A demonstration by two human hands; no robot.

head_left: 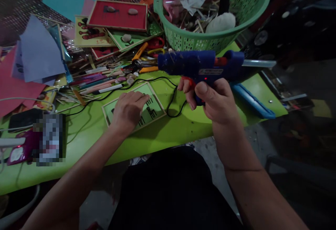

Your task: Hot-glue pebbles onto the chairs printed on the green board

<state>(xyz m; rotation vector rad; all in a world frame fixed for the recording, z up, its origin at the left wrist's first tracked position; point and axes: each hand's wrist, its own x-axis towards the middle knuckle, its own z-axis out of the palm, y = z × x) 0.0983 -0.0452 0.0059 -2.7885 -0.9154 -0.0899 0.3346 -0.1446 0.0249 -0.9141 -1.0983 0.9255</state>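
My right hand (220, 100) is wrapped round the handle of a blue hot glue gun (189, 62), with fingers by its red trigger. The gun is held above the table, nozzle pointing left, and a clear glue stick (258, 63) protrudes from its back. My left hand (128, 109) rests on a small green picture (154, 102) with a pale wooden frame and black chair-like drawings. Its fingers are bent down and close together on the picture; whatever lies beneath the fingertips is hidden.
A green basket (178, 37) of scraps stands at the back. Framed pictures with stones (118, 15), pens (105, 87), sticks and coloured paper (40, 50) crowd the far left. The gun's black cord (126, 88) crosses the green table (183, 128). A blue tray-like object (253, 100) lies right.
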